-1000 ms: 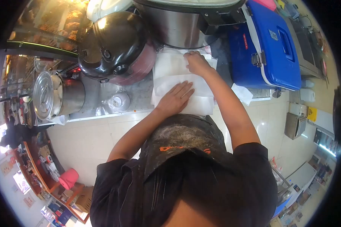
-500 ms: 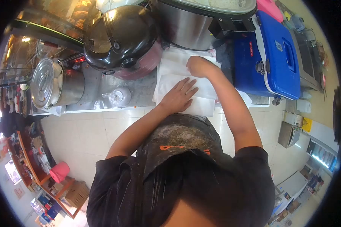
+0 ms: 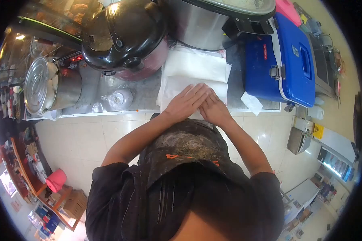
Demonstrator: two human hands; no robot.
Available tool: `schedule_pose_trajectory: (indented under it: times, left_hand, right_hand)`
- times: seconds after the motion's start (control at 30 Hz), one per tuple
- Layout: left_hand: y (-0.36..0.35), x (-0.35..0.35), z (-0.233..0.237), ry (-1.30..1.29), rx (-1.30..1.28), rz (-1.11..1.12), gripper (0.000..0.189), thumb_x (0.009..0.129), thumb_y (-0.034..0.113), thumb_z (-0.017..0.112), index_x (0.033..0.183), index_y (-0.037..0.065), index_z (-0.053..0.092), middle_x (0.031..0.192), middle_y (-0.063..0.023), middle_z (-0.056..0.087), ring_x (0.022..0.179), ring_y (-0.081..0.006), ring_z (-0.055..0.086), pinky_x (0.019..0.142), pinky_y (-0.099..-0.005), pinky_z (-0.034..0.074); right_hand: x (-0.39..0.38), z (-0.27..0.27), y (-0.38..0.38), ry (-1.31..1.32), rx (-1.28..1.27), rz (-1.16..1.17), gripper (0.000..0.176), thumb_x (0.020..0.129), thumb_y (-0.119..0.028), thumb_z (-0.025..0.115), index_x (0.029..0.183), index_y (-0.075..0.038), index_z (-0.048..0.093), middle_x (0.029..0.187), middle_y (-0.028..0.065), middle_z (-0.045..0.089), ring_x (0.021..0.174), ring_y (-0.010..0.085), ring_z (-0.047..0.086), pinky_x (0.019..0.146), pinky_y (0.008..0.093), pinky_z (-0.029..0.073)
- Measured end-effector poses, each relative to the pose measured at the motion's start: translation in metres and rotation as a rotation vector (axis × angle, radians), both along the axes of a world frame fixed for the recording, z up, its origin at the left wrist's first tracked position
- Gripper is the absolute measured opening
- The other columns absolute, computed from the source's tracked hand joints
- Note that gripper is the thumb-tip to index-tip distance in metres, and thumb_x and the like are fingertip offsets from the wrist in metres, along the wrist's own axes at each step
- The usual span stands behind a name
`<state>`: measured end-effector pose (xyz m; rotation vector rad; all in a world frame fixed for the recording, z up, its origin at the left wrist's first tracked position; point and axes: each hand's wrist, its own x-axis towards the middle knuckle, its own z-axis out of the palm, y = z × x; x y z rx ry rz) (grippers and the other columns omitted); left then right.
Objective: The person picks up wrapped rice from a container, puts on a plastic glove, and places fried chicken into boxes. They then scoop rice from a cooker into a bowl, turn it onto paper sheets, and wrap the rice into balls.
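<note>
White paper sheets (image 3: 195,66) lie in a layered stack at the counter's front edge, with a fold or overlap running across them. My left hand (image 3: 186,103) rests on the near part of the paper, fingers stretched out and flat. Against its fingertips lies my right hand (image 3: 215,109), also on the paper near the front edge. Its fingers point up and inward, partly covered by the left ones, and look extended. Nothing can be seen held in either hand.
Behind the paper stand a dark-lidded rice cooker (image 3: 124,40) and a large steel cooker (image 3: 205,24). A blue cooler box (image 3: 281,60) is at right, beside a loose white sheet (image 3: 251,103). A lidded steel pot (image 3: 54,86) and a clear plastic item (image 3: 120,99) sit left.
My right hand has come down and toward me from the paper's upper part, its curled fingers straightening, to meet my left hand. The left hand stays flat on the paper.
</note>
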<state>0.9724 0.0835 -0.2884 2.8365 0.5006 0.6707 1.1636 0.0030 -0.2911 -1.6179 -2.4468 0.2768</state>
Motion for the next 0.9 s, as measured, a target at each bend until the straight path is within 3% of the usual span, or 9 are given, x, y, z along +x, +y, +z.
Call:
schedule_pose_trajectory:
  times: [0.17,0.27,0.47,0.67,0.7,0.77,0.8,0.87,0.9]
  left_hand:
    - [-0.003,-0.01,-0.039,-0.007,-0.013,0.119,0.047,0.089,0.014,0.06,0.13,-0.009,0.053,0.135,-0.0251,0.056,0.131,-0.0343,0.051,0.109,-0.0406,0.044]
    - [-0.008,-0.014,-0.05,-0.016,-0.401,0.311,0.047,0.088,0.013,0.065,0.128,-0.01,0.054,0.12,-0.0245,0.064,0.122,-0.0348,0.057,0.102,-0.0394,0.048]
    - [0.0,-0.008,-0.047,-0.105,-0.595,0.383,0.045,0.081,-0.003,0.065,0.126,0.0,0.056,0.106,-0.0207,0.068,0.103,-0.0366,0.064,0.085,-0.0444,0.054]
    - [0.045,-0.008,-0.044,0.039,-0.821,0.261,0.035,0.081,-0.004,0.064,0.114,0.004,0.054,0.101,-0.0176,0.069,0.094,-0.0359,0.068,0.081,-0.0439,0.055]
    - [0.051,-0.004,-0.033,0.081,-0.815,0.316,0.036,0.08,-0.002,0.065,0.114,0.004,0.055,0.101,-0.0176,0.069,0.094,-0.036,0.068,0.081,-0.044,0.055]
    - [0.06,0.01,-0.016,0.161,-0.801,0.423,0.038,0.078,0.001,0.069,0.114,0.005,0.055,0.101,-0.0176,0.068,0.094,-0.0362,0.067,0.082,-0.0443,0.055]
    - [0.063,0.016,-0.016,0.137,-0.557,0.424,0.036,0.077,0.002,0.07,0.111,0.005,0.057,0.1,-0.0171,0.068,0.093,-0.036,0.067,0.082,-0.0441,0.054]
    - [0.067,0.026,-0.018,0.086,-0.08,0.412,0.033,0.075,0.006,0.073,0.106,0.006,0.061,0.098,-0.0163,0.067,0.092,-0.0354,0.067,0.082,-0.0437,0.054]
    - [0.072,0.029,-0.02,0.21,-0.185,0.352,0.03,0.075,0.007,0.073,0.103,0.006,0.063,0.097,-0.0158,0.066,0.091,-0.035,0.067,0.082,-0.0435,0.054]
  right_hand:
    - [-0.002,-0.026,-0.015,0.144,0.074,-0.226,0.054,0.09,-0.004,0.06,0.14,0.008,0.043,0.135,0.0286,0.054,0.126,0.0407,0.054,0.105,0.0426,0.048]
    - [-0.004,-0.038,-0.019,0.274,-0.035,-0.445,0.055,0.089,0.002,0.058,0.141,0.005,0.04,0.126,0.0279,0.058,0.119,0.0403,0.059,0.1,0.0425,0.05]
    - [0.004,-0.056,-0.012,0.46,-0.047,-0.473,0.045,0.084,0.014,0.053,0.126,0.001,0.043,0.115,0.0252,0.062,0.11,0.0386,0.063,0.089,0.0438,0.053]
    - [0.034,-0.021,0.035,0.584,-0.417,-0.494,0.048,0.076,0.016,0.059,0.117,-0.005,0.046,0.114,0.0229,0.063,0.099,0.0379,0.068,0.079,0.041,0.056]
    - [0.034,-0.017,0.045,0.634,-0.469,-0.606,0.044,0.073,0.012,0.065,0.111,-0.004,0.052,0.107,0.0206,0.066,0.097,0.0374,0.068,0.08,0.0413,0.055]
    - [0.025,-0.021,0.058,0.401,-0.148,-0.594,0.036,0.072,0.007,0.069,0.104,-0.003,0.057,0.098,0.019,0.067,0.096,0.0374,0.068,0.081,0.0424,0.054]
    - [0.021,-0.022,0.063,0.281,0.01,-0.587,0.033,0.072,0.004,0.072,0.101,-0.002,0.059,0.094,0.0182,0.067,0.095,0.0374,0.068,0.082,0.0429,0.054]
    - [0.019,-0.018,0.074,0.026,0.044,-0.472,0.029,0.07,0.0,0.075,0.096,-0.002,0.062,0.094,0.0168,0.067,0.096,0.0381,0.066,0.084,0.0442,0.053]
    - [0.019,-0.016,0.077,-0.1,0.058,-0.41,0.027,0.07,-0.003,0.076,0.094,-0.001,0.063,0.094,0.016,0.066,0.097,0.0384,0.065,0.085,0.0449,0.052]
